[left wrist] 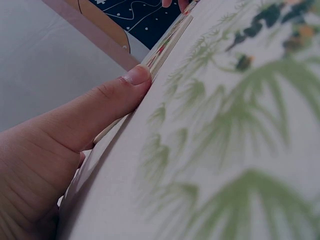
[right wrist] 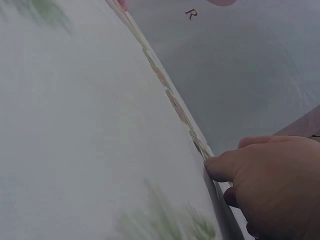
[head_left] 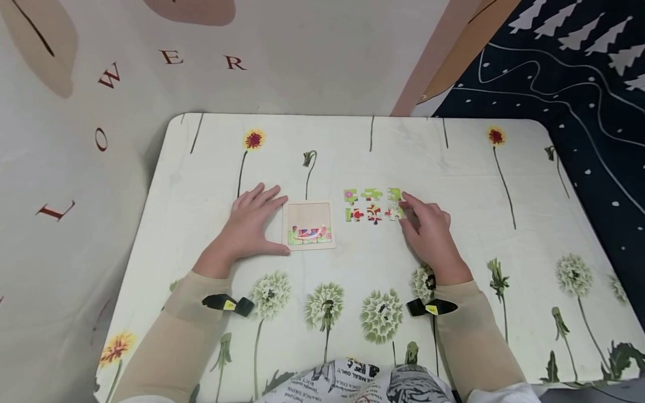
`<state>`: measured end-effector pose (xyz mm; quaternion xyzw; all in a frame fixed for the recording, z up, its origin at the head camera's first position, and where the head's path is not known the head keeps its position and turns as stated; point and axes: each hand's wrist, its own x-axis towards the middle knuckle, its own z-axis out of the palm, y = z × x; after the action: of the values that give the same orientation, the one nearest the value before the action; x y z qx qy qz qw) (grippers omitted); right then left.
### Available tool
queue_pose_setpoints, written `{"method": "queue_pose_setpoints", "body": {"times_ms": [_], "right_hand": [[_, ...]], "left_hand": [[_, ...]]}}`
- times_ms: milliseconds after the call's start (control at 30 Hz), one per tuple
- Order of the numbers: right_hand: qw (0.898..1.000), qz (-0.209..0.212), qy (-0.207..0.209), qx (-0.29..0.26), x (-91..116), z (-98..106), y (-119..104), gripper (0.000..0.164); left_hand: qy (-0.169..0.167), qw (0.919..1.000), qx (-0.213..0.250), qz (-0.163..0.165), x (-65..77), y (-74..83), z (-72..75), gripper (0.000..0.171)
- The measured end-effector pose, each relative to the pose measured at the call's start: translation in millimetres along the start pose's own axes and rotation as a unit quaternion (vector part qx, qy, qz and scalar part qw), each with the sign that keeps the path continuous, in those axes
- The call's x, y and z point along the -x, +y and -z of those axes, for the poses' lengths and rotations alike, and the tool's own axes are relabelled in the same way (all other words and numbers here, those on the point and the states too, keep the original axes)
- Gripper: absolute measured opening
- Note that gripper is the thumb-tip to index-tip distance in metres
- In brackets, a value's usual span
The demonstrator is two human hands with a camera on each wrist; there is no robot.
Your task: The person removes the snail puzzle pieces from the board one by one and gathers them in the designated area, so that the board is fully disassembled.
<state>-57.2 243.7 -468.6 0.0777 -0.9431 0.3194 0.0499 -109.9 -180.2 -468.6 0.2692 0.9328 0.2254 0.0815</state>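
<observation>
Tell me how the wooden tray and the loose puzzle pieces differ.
Form: the wooden tray is one square with a rim; the loose puzzle pieces are six small, knobbed shapes in two rows. Surface: the tray is mostly bare wood above a printed strip; the pieces are printed in colour. Hands: the left hand touches the tray; the right hand is at the pieces' right end. Both lie on the flowered tabletop.

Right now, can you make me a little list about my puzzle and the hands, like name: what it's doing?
Tray: wooden, lying between the hands; bare wood above its bottom row
Bottom row: filled with picture pieces
Loose pieces: six, in two rows of three, right of the tray
Left hand: fingers spread, thumb against the tray
Right hand: at the rightmost loose pieces; can't tell if it's pinching one
Table cover: white, flowery
</observation>
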Motion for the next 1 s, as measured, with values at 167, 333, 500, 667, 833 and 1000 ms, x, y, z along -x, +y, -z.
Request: {"method": "queue_pose_setpoints", "body": {"times_ms": [167,333,500,667,833,1000], "right_hand": [[1.0,-0.004,0.004,0.004,0.2,-0.5,-0.4,0.06],[1.0,-0.008,0.002,0.007,0.1,0.1,-0.1,0.06],[1.0,-0.008,-0.002,0.002,-0.9,3.0,-1.3,0.061],[1.0,-0.007,-0.001,-0.003,-0.5,3.9,-0.1,0.061],[1.0,-0.007,-0.001,-0.009,-0.2,0.5,2.1,0.063],[1.0,-0.007,0.001,-0.003,-0.3,-0.4,1.3,0.062]], "left_hand": [[-0.002,1.0,0.0,0.001,-1.0,-1.1,0.3,0.123],[-0.003,1.0,0.0,0.0,-1.4,-1.6,-0.4,0.124],[0.003,1.0,-0.004,0.0,-2.7,-1.3,-1.0,0.125],[-0.002,1.0,-0.003,-0.002,-3.5,-1.0,-1.9,0.125],[-0.006,0.9999,-0.009,-0.002,-2.6,-2.5,-2.2,0.125],[-0.006,1.0,-0.006,-0.001,-1.8,-3.4,-2.7,0.125]]}}
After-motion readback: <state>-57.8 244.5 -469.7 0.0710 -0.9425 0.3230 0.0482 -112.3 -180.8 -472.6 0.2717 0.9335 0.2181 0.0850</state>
